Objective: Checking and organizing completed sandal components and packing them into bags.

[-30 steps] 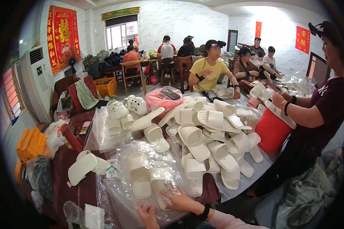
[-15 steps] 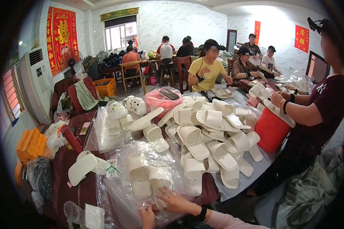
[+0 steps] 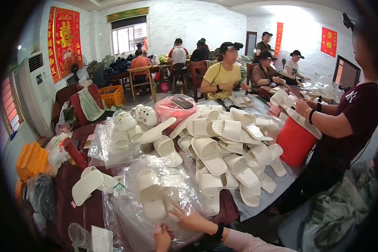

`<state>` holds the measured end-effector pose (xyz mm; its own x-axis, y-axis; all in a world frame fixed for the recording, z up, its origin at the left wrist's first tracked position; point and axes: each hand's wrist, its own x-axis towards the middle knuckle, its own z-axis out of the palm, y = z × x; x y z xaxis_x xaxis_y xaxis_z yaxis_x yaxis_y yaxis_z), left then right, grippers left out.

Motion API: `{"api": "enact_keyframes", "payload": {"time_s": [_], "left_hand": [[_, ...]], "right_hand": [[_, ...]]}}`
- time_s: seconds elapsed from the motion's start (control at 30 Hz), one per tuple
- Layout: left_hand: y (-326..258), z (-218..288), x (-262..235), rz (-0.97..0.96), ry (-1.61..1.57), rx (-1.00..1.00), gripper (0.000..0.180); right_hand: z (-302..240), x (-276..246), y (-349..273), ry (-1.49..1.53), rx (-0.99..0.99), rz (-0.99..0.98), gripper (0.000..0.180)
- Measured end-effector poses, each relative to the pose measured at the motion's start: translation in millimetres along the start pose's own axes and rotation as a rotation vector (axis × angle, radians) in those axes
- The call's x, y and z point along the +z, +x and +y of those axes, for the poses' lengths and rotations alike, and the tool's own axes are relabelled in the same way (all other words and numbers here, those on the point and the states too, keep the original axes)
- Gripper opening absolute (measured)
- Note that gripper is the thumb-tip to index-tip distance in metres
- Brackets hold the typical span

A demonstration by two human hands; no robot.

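Note:
In front of me a pair of white slide slippers (image 3: 151,197) lies side by side, soles down, in a clear plastic bag (image 3: 130,218). At the bag's near edge my left hand (image 3: 163,237) has its fingers curled closed on the film. My right hand (image 3: 192,219) rests with outstretched, parted fingers at the heel of the right slipper (image 3: 172,189), which plastic glare partly hides. To the right rises a heap of loose white slippers (image 3: 210,155). Another white pair (image 3: 88,187) lies at the left, next to a small white-and-green tag (image 3: 119,187).
White clogs (image 3: 145,115) and a phone (image 3: 182,103) on a pink bag (image 3: 168,112) stand farther back. A co-worker in dark red (image 3: 353,109) handles slippers beside a red bucket (image 3: 298,140); one in yellow (image 3: 222,77) sits opposite. A clear cup (image 3: 79,234) is near left.
The view has shifted slightly. My hands stay close to the bagged pair, the right one still at the slipper's heel. The co-worker in yellow has lowered a raised hand.

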<state>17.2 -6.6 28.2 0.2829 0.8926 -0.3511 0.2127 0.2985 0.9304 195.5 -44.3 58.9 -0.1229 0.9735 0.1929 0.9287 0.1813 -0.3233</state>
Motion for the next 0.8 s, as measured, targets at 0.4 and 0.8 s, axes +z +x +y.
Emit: {"api": "enact_keyframes", "payload": {"time_s": [0.4,0.8], "left_hand": [[-13,-18,8,0.093,0.522,0.323,0.033],[-1,-49,-4,-0.093,0.435,0.409,0.031]], "right_hand": [[10,11,19,-0.216,0.26,0.261,0.046],[-21,5,31,0.235,-0.089,-0.246,0.047]]}}
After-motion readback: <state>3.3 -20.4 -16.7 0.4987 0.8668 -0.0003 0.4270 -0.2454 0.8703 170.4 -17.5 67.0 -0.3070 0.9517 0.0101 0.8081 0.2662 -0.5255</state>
